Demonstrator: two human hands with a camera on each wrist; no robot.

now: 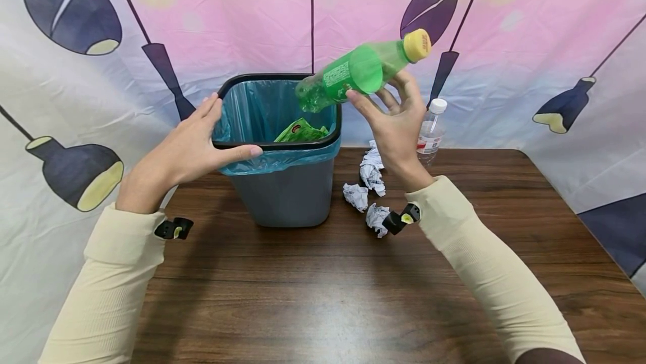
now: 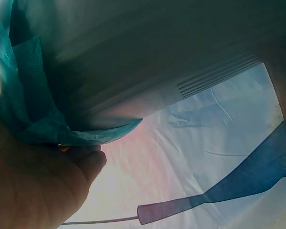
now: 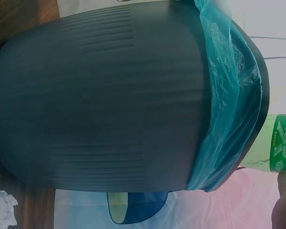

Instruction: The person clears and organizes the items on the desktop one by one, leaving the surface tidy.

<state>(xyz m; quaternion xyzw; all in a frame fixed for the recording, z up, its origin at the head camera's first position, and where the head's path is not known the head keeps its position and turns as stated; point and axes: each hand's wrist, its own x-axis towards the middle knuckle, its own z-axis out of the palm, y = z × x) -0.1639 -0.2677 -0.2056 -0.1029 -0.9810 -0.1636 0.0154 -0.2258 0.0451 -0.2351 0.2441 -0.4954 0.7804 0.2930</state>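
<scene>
My right hand point(image 1: 398, 125) holds a green plastic bottle point(image 1: 338, 78) with a yellow cap between thumb and fingers. The bottle is tilted, its base over the right side of the bin's opening and its cap pointing up to the right. In the right wrist view the bottle's green label point(image 3: 283, 145) shows beyond the rim. My left hand point(image 1: 184, 142) rests on the left corner of the grey trash bin point(image 1: 285, 196), thumb stretched along the front rim, fingers along the left side. A blue bag lines the bin point(image 2: 109, 62), and a green wrapper point(image 1: 301, 130) lies inside.
Several crumpled paper balls point(image 1: 372, 170) lie on the wooden table point(image 1: 323, 291) right of the bin. A clear bottle with a white cap point(image 1: 430, 137) stands behind my right wrist. A patterned cloth point(image 1: 242, 10) hangs behind the table.
</scene>
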